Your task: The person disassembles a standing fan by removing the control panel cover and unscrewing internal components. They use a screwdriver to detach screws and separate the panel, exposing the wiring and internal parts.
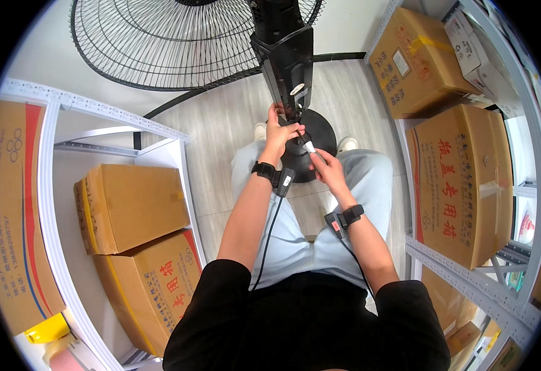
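Observation:
A black floor fan stands in front of me, with its wire grille (165, 43) at the upper left and a black column (287, 68) that widens into a box-like housing. My left hand (275, 137) is closed about the lower end of this housing, fingers at its side and thumb side near the screwdriver's shaft. In my right hand (330, 171) is a screwdriver (309, 147) with a light grey-and-white handle, angled up toward the housing's lower end. Its tip is hidden near my left fingers. Below the hands, the fan's round black base (320, 132) rests on the floor between my feet.
Metal shelving (51, 117) on the left holds cardboard boxes (137, 207). On the right, another rack (462, 281) carries several cartons (462, 182). Both racks stand close to my sides. Cables run from the black wrist devices (283, 181) along my forearms. A wall stands behind the fan.

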Demonstrator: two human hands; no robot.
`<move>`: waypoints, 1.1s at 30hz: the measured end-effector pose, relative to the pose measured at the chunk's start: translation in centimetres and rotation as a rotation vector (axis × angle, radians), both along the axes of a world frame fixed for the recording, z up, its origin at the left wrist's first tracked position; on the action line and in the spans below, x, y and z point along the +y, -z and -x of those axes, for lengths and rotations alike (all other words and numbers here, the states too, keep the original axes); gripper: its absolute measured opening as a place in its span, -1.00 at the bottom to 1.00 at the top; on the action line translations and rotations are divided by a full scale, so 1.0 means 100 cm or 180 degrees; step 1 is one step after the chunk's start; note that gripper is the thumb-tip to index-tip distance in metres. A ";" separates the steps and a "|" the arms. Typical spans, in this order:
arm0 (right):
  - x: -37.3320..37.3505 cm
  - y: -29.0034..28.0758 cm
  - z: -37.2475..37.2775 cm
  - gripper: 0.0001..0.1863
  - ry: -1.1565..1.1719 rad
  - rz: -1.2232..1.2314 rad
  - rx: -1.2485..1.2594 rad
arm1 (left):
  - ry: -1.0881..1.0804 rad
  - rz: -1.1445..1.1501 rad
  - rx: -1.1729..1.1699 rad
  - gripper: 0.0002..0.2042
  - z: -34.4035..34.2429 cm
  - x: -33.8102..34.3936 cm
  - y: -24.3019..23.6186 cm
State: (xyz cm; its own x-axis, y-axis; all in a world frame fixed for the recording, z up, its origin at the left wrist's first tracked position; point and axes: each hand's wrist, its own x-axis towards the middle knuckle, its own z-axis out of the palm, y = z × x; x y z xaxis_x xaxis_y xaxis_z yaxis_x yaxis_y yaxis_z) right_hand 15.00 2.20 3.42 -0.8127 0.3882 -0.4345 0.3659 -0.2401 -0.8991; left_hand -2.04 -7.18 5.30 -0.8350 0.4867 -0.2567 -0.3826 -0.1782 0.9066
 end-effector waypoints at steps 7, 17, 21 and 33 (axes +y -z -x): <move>-0.012 0.003 -0.001 -0.53 0.0083 -0.1566 -0.0033 | 0.0014 0.0039 -0.0031 -0.27 -0.001 0.001 0.001; -0.006 0.010 -0.002 -0.55 0.0086 -0.1074 0.0059 | 0.0076 -0.0057 0.0086 -0.33 -0.001 0.002 0.004; -0.002 0.003 -0.003 -0.56 0.0117 0.0303 0.0074 | 0.0095 -0.0082 0.0055 -0.37 -0.003 0.001 0.002; 0.003 0.002 -0.005 -0.71 0.0008 0.1315 0.0316 | 0.0137 0.0034 0.0059 -0.37 -0.004 0.001 0.000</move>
